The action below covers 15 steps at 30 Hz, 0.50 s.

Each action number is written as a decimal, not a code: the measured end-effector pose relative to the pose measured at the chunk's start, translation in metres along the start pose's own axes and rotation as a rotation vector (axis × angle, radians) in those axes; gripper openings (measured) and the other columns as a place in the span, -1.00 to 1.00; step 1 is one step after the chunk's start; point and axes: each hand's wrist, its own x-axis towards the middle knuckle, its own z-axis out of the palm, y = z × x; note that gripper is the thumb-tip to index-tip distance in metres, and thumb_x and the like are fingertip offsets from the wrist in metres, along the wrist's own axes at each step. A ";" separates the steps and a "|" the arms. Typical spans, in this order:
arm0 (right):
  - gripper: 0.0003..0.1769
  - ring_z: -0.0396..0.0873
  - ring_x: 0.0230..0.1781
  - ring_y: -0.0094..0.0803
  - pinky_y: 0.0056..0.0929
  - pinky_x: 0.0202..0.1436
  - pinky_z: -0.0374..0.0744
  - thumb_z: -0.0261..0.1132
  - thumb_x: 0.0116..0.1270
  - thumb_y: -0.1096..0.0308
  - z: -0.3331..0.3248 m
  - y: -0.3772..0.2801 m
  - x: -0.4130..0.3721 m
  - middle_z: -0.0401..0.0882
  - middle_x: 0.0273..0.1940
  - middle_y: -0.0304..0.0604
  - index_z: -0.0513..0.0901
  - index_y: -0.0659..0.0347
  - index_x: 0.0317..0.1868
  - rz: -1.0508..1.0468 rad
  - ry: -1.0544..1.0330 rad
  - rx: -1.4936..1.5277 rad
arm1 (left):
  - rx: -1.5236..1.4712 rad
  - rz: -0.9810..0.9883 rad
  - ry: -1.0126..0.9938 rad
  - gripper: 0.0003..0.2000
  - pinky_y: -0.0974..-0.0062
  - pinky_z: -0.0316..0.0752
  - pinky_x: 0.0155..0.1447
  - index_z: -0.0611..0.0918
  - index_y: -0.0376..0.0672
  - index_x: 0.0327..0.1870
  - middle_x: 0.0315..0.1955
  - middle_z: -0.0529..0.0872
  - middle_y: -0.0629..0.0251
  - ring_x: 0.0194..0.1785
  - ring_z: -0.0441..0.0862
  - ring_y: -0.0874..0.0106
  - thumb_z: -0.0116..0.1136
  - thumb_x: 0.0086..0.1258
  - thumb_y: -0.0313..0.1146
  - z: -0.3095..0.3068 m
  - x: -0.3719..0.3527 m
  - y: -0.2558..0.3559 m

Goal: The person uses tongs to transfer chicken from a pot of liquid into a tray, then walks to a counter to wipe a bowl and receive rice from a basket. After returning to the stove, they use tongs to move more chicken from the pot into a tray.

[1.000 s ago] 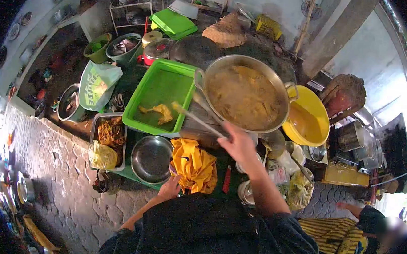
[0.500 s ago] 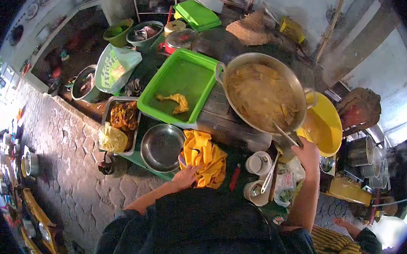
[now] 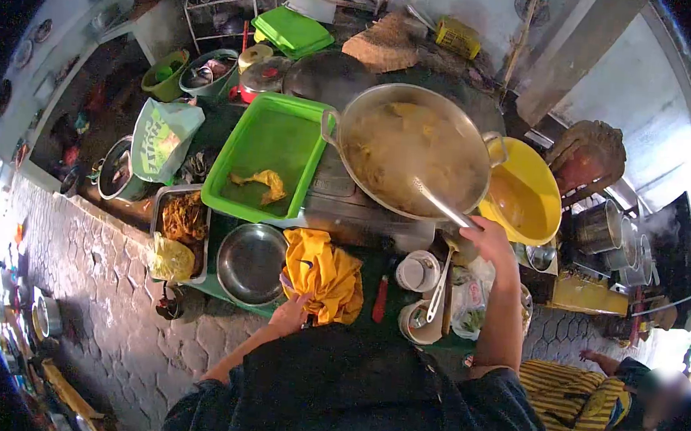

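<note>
My right hand (image 3: 486,240) is closed around a long metal utensil (image 3: 446,206). Its far end reaches into a large two-handled pot (image 3: 378,203) of steaming yellow-brown food, where steam blurs its tip. At the table's front edge, my left hand (image 3: 290,314) has its fingers closed on the left edge of a crumpled yellow cloth (image 3: 327,277). Close to that hand is a round metal bowl (image 3: 251,267). Behind the bowl, a green tray (image 3: 213,186) carries one yellow piece of chicken (image 3: 267,184) near its front.
A yellow basin (image 3: 546,181) stands right of the pot. White cups (image 3: 418,270), a strainer handle (image 3: 439,290) and a red-handled knife (image 3: 380,298) lie before me. Left are a metal tray (image 3: 180,232) of browned food and a plastic bag (image 3: 165,135). Another person (image 3: 589,401) is at lower right.
My view has turned, shifting the table leftward in the picture. The utensil in my right hand now reaches further over the pot. My left hand stays at the yellow cloth.
</note>
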 end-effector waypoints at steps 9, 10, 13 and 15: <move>-0.61 0.19 -0.84 -0.59 -0.55 -0.79 0.12 0.34 0.10 0.18 0.002 0.007 0.013 0.33 -0.66 -0.32 0.59 0.21 -0.10 -0.045 -0.160 0.321 | 0.027 0.069 0.071 -0.49 0.10 0.48 0.03 0.23 -0.06 0.30 0.02 0.42 -0.09 -0.01 0.51 -0.06 -0.02 0.31 -0.29 0.007 0.008 0.002; -0.62 0.20 -0.83 -0.59 -0.55 -0.79 0.13 0.33 0.11 0.20 0.007 0.005 0.015 0.33 -0.66 -0.32 0.59 0.21 -0.08 -0.034 -0.161 0.287 | 0.024 0.068 0.068 -0.49 0.10 0.48 0.03 0.23 -0.07 0.30 0.02 0.42 -0.09 -0.01 0.51 -0.06 -0.02 0.31 -0.29 0.007 0.006 0.004; -0.60 0.20 -0.83 -0.59 -0.55 -0.79 0.13 0.32 0.12 0.23 0.014 0.007 0.022 0.33 -0.67 -0.32 0.58 0.21 -0.04 -0.026 -0.169 0.288 | 0.107 0.176 0.059 -0.47 0.11 0.48 0.04 0.22 -0.06 0.31 0.02 0.41 -0.09 0.00 0.51 -0.06 0.00 0.30 -0.30 0.000 0.006 0.015; -0.54 0.23 -0.81 -0.59 -0.54 -0.77 0.16 0.33 0.11 0.20 0.014 0.004 0.022 0.32 -0.67 -0.33 0.58 0.22 0.01 -0.044 -0.185 0.332 | 0.043 -0.018 -0.031 -0.45 0.11 0.48 0.05 0.20 -0.06 0.32 0.03 0.40 -0.07 0.00 0.50 -0.06 0.01 0.29 -0.31 -0.003 0.007 0.018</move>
